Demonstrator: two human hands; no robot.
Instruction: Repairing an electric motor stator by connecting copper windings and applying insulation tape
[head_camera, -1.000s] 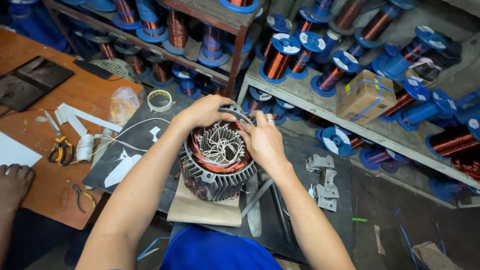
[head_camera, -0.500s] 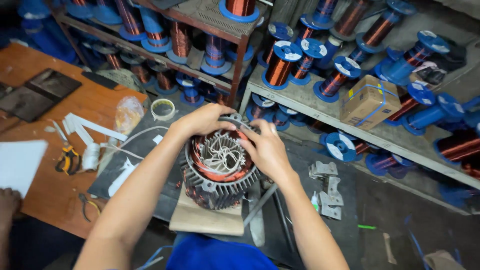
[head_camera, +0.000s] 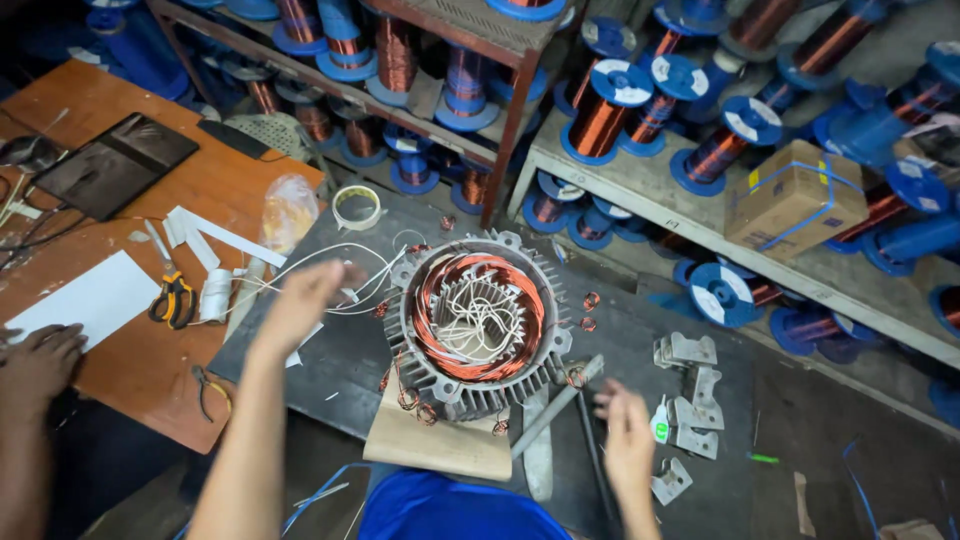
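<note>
Fingers of both hands are spread and hold nothing: the left hand (head_camera: 303, 300) hovers over white wires (head_camera: 300, 268), the right hand (head_camera: 628, 435) near metal brackets (head_camera: 690, 400). Between them, the motor (head_camera: 478, 320) sits on a wooden block (head_camera: 440, 445) at the dark mat's (head_camera: 340, 350) near edge.

The motor stator (head_camera: 478, 325) stands on a wooden block (head_camera: 440, 445). Left of it lie scissors (head_camera: 173, 300) and, behind, a tape roll (head_camera: 357, 206). Right lie what seem to be metal brackets (head_camera: 688, 400).

Copper wire spools (head_camera: 600, 115), cardboard box (head_camera: 795, 200), yellow-handled scissors (head_camera: 172, 298)
</note>
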